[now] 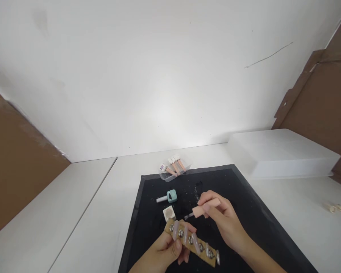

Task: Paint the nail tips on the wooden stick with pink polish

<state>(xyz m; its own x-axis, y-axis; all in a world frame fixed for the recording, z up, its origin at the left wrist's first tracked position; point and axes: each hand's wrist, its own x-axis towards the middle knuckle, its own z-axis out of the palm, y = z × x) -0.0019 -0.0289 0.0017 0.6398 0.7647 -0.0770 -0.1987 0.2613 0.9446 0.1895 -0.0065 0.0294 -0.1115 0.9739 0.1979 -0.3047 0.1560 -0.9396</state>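
Observation:
My left hand (170,248) grips a tan strip (206,258) that bears several glossy pinkish nail tips (196,243) on round metal studs. The strip slants down to the right. Above and to the right of it, my right hand (223,216) is closed on a pink-capped brush (203,209). The brush's dark bristle end points left, just above the strip and apart from the nail tips. A small white square bottle (169,213) stands on the black mat behind the strip. Behind that lies a teal bottle (172,196) with a pale grey cap.
A clear tray (167,178) with several pink-capped white bottles sits at the mat's (216,176) back edge. A large translucent white bin (290,167) is at the right. Two small beige pieces (332,208) lie on the white table. Brown cardboard stands at both sides.

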